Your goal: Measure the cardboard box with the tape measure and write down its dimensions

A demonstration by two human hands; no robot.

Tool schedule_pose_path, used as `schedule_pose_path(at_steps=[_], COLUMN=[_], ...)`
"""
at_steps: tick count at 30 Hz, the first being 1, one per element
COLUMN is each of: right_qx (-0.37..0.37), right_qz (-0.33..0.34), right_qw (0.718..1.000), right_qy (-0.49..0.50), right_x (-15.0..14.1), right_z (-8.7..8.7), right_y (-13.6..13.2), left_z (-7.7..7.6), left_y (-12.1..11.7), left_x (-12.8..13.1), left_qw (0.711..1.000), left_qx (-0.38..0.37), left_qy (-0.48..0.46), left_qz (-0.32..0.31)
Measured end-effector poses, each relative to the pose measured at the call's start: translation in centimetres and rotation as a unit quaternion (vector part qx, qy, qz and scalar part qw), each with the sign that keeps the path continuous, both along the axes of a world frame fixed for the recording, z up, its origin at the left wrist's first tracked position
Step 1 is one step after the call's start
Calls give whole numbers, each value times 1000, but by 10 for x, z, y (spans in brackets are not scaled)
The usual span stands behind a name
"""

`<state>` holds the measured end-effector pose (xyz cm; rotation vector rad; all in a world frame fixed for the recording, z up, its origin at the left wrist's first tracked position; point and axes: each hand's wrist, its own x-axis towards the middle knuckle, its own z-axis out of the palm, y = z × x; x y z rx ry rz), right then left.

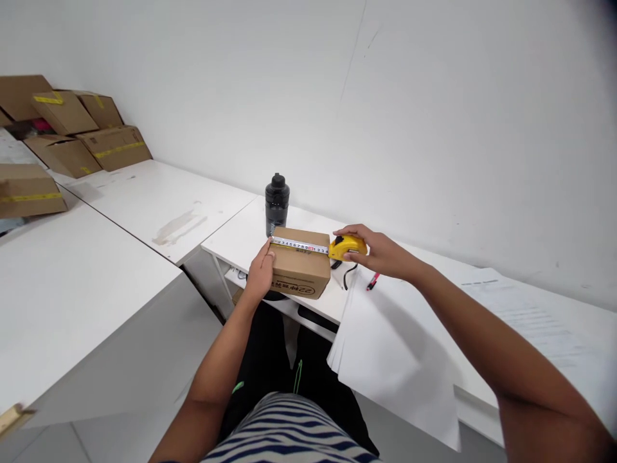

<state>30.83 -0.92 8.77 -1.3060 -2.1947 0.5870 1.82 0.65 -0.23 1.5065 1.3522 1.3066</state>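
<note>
A small brown cardboard box [299, 265] with dark printing on its front sits on the white desk. Across its top lies the white blade [301, 246] of a yellow tape measure [348, 247], drawn out from left to right with its numbers facing up. My left hand [261, 269] is closed at the box's left edge, fingertips at the blade's end and thumb against the box. At the right edge, my right hand [378, 252] is wrapped round the tape measure's case. A dark strap [348, 276] hangs below the case.
A dark water bottle [277, 206] stands behind the box. Right of it are a pink pen [373, 281] and white paper sheets [400, 360] overhanging the desk's front edge. Several cardboard boxes [118, 146] are piled at far left. A white wall [434, 128] rises behind.
</note>
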Motion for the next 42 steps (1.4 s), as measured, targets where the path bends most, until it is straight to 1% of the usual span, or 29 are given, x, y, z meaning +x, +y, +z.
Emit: schedule_pose_path(at_steps=[3,6,9,11,13,15,18,20,22,24,26,27,28,29,30,31,32,33,34,35,36,37,39,40,41,42], right_qx=[14,44,103,131,144,151,152,136,130,152,190,203,212,217,221,229,241,255,261,272,269,259,215,179,137,90], right_qz=[9,50,103,125,131,125,92,57,8,-59,-133,-162,-185,-206,-226,-251,-284,-311,-317,-312,-310,-305,-296,-294,-291,-301], right_qw=[1000,998,989,983,981,980,983,988,990,986,972,964,955,946,937,925,910,898,897,900,904,912,929,938,947,949], right_qy=[10,-2,-18,-16,-16,-22,-36,-50,-58,-37,23,60,95,127,152,169,182,180,163,139,117,95,58,44,22,4], right_x=[-11,-40,-79,-103,-121,-131,-134,-130,-121,-106,-86,-74,-63,-54,-48,-44,-44,-46,-48,-50,-50,-46,-28,-15,2,19], right_z=[4,4,-1,-6,-11,-16,-22,-23,-22,-22,-25,-28,-33,-40,-48,-58,-68,-79,-89,-98,-106,-111,-115,-115,-115,-114], right_y=[9,22,37,45,49,50,47,44,39,29,10,-5,-23,-45,-69,-93,-116,-136,-153,-166,-176,-182,-182,-175,-164,-148], left_z=[-2,-2,1,2,2,-2,-8,-10,-9,-4,0,2,3,3,3,2,-1,-4,-9,-14,-21,-27,-39,-44,-47,-49], left_y=[0,0,-1,-4,-7,-11,-12,-12,-16,-27,-50,-65,-81,-98,-113,-126,-135,-142,-146,-147,-146,-143,-132,-124,-115,-104], left_x=[-1,-2,-4,-5,-5,-6,-5,-5,-4,2,16,26,38,49,60,70,80,89,98,106,113,119,126,127,128,129], left_qw=[1000,1000,1000,1000,1000,1000,999,1000,1000,998,993,991,989,989,988,982,968,947,924,906,897,896,909,917,924,928], left_qx=[-6,-5,3,2,3,11,13,6,8,33,80,106,130,148,149,131,94,47,-1,-44,-78,-103,-123,-119,-104,-80], left_qy=[0,5,10,15,18,18,16,10,10,25,40,41,31,10,-24,-73,-122,-161,-187,-198,-198,-189,-154,-120,-70,-6], left_qz=[2,-2,-7,-6,-10,-22,-28,-20,-4,38,77,77,57,19,-42,-116,-199,-275,-333,-371,-388,-389,-368,-362,-361,-363])
